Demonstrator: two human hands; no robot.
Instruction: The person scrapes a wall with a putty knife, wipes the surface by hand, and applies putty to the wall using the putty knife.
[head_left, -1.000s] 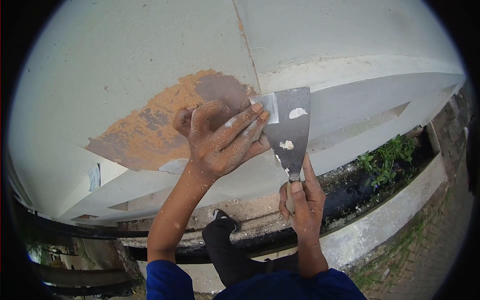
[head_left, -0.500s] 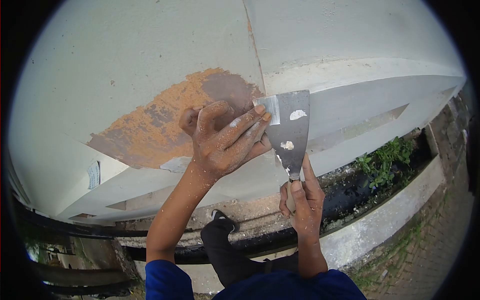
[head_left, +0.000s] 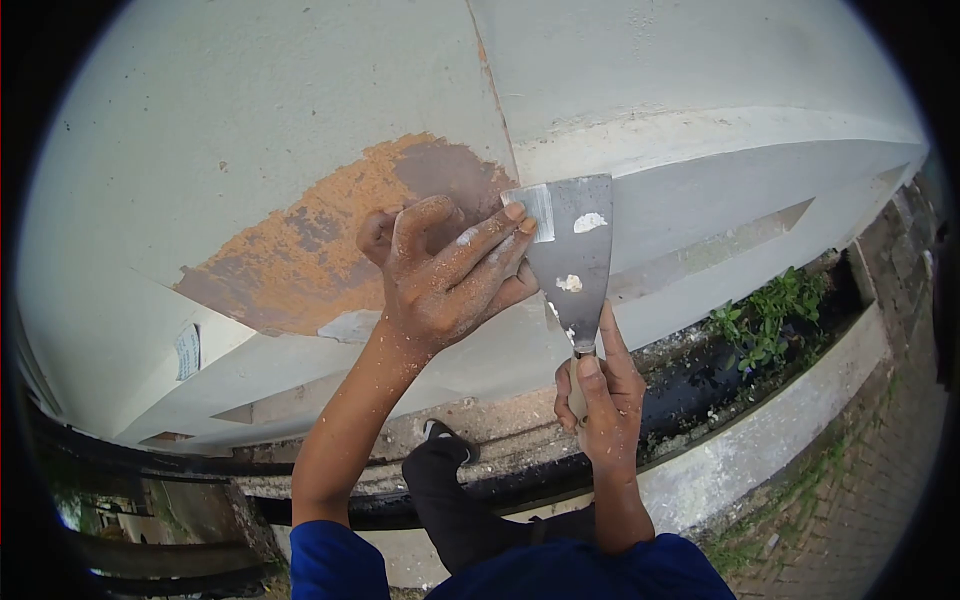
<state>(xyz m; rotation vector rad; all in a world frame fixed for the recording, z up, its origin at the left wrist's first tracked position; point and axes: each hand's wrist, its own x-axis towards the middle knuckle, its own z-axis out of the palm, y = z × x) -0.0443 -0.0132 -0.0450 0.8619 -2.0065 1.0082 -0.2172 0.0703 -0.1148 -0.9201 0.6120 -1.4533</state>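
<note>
A putty knife (head_left: 581, 258) with a wide dark metal blade, spotted with white residue, is held in front of the wall with its broad edge pointing up. My right hand (head_left: 606, 405) grips its handle, the forefinger stretched along the neck of the blade. At the blade's upper left side, beside a shiny bare-metal strip, my left hand (head_left: 440, 290) pinches it, two fingertips lying on the face and the thumb lower at the edge. The remaining left fingers are curled. White dust speckles both hands. Behind the left hand is a scraped orange-brown patch (head_left: 300, 245) on the wall.
The pale grey wall (head_left: 250, 80) has a cracked vertical seam and a protruding ledge (head_left: 720, 210). Below it runs a dark drain channel (head_left: 690, 400) with a green plant (head_left: 765, 320). A concrete kerb (head_left: 760, 440) borders paving. My shoe (head_left: 450, 440) stands on the narrow strip by the wall.
The putty knife and my right hand have shifted slightly left and up in the view. The wall has also shifted a little as the camera moved. Both hands keep their hold.
</note>
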